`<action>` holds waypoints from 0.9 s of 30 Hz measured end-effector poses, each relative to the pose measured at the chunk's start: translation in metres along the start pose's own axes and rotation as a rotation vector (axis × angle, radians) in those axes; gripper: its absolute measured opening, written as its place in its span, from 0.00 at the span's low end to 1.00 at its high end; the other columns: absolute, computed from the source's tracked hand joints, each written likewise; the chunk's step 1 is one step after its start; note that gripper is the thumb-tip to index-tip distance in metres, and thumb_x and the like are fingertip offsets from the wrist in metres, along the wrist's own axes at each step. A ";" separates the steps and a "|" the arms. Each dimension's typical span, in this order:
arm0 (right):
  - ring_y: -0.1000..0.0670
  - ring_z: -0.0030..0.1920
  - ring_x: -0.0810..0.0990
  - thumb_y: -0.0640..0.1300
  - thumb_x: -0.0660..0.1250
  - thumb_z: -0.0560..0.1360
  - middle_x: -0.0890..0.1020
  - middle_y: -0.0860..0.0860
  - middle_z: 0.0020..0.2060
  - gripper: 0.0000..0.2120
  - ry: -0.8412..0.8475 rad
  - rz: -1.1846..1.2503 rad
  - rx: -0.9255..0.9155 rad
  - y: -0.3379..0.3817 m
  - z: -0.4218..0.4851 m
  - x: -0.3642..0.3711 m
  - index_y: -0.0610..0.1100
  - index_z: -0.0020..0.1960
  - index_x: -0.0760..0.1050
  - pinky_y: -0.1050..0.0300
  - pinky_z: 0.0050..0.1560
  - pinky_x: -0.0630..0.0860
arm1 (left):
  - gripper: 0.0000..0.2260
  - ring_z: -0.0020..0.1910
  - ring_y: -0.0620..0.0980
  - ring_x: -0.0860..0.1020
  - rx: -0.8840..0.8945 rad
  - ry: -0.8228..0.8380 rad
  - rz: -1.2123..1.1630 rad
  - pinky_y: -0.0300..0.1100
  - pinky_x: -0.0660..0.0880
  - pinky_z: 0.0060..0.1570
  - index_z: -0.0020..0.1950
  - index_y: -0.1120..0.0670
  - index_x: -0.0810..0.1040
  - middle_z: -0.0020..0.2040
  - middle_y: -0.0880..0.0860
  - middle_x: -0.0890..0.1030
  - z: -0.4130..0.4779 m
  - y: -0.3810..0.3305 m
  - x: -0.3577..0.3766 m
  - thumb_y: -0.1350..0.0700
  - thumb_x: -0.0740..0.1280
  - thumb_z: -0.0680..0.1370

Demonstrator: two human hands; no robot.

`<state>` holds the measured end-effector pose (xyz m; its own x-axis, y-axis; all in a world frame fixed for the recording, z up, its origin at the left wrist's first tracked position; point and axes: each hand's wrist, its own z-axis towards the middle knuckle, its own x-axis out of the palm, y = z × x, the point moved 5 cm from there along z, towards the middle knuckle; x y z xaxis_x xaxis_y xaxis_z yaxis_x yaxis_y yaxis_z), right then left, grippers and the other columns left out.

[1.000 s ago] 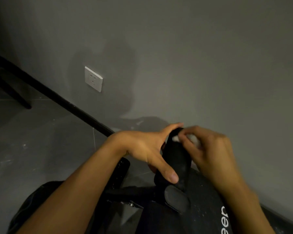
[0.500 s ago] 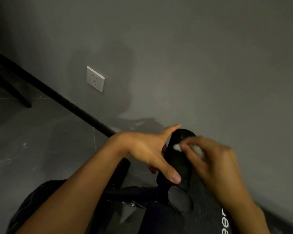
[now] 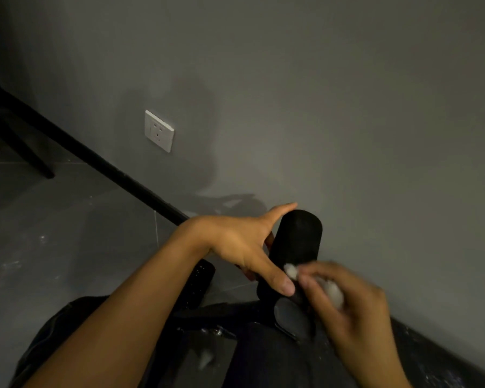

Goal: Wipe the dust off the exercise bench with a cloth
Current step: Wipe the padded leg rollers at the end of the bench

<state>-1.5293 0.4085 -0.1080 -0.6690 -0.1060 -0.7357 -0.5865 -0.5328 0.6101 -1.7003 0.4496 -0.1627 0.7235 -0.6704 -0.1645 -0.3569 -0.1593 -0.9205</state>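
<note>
Hands: 2, both bare, both at the bench's upright roller.

Left hand (image 3: pixel 241 245): wrapped round the black cylindrical foam roller (image 3: pixel 298 242). The thumb lies across the roller's front and the index finger is straight along its upper left edge. The other fingers are hidden behind the roller.

Right hand (image 3: pixel 353 309): blurred, with fingers curled and pinching the small crumpled white cloth (image 3: pixel 331 289). One tuft of the cloth pokes out at the fingertips, touching the lower front of the roller just beside the left thumb tip.

Cloths: 1.

Black padded exercise bench (image 3: pixel 277 359): fills the bottom centre of the head view, under both forearms. The held roller stands at its far end, tilted slightly right, with its top clear of both hands. Rollers counted: 2. The second black foam roller (image 3: pixel 200 284) is lower, left of the first, and dotted with pale specks. One black oval part (image 3: pixel 291 319) sits just below the held roller; I cannot tell what it is.

Surroundings:
- 1 grey plaster wall (image 3: pixel 347 107)
- 1 white square wall socket (image 3: pixel 159 130)
- 1 black skirting strip (image 3: pixel 95 161)
- grey tiled floor (image 3: pixel 53 233) with pale marks
- 1 dark slanted furniture leg (image 3: pixel 23 149) at far left
</note>
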 end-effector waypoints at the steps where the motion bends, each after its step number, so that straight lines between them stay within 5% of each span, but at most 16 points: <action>1: 0.61 0.47 0.83 0.53 0.68 0.76 0.84 0.62 0.46 0.08 -0.007 -0.024 -0.008 -0.004 0.011 -0.001 0.52 0.51 0.82 0.70 0.46 0.75 | 0.59 0.59 0.50 0.82 0.001 -0.006 -0.002 0.50 0.81 0.61 0.80 0.31 0.37 0.65 0.51 0.76 0.000 0.000 0.000 0.51 0.82 0.70; 8: 0.59 0.43 0.82 0.41 0.68 0.78 0.84 0.60 0.44 0.04 -0.025 0.107 0.019 -0.013 0.026 -0.002 0.47 0.50 0.81 0.71 0.41 0.73 | 0.58 0.60 0.53 0.83 0.008 -0.018 -0.051 0.52 0.81 0.60 0.80 0.31 0.39 0.67 0.51 0.77 -0.003 0.001 0.002 0.54 0.82 0.70; 17: 0.53 0.46 0.83 0.50 0.67 0.77 0.84 0.58 0.46 0.06 -0.089 0.115 0.028 -0.021 -0.009 -0.001 0.51 0.51 0.81 0.61 0.44 0.78 | 0.57 0.60 0.56 0.83 0.047 -0.010 -0.019 0.56 0.79 0.63 0.80 0.29 0.42 0.69 0.55 0.75 -0.007 -0.001 0.001 0.55 0.81 0.70; 21: 0.55 0.45 0.83 0.45 0.67 0.79 0.84 0.59 0.45 0.06 -0.143 0.138 0.061 -0.021 0.010 -0.001 0.45 0.51 0.81 0.64 0.43 0.77 | 0.57 0.59 0.55 0.84 0.055 -0.007 -0.043 0.58 0.80 0.62 0.80 0.29 0.43 0.67 0.54 0.77 -0.008 0.000 0.003 0.53 0.82 0.68; 27: 0.55 0.44 0.83 0.46 0.67 0.79 0.83 0.57 0.44 0.05 -0.059 0.245 0.097 -0.014 -0.045 0.005 0.54 0.49 0.81 0.67 0.42 0.76 | 0.57 0.63 0.54 0.82 0.035 -0.019 -0.017 0.54 0.79 0.64 0.79 0.27 0.43 0.71 0.53 0.74 -0.008 0.000 0.003 0.47 0.81 0.65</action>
<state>-1.5041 0.3781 -0.1338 -0.8202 -0.1714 -0.5458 -0.4427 -0.4141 0.7953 -1.7034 0.4420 -0.1605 0.7404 -0.6541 -0.1549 -0.3240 -0.1453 -0.9348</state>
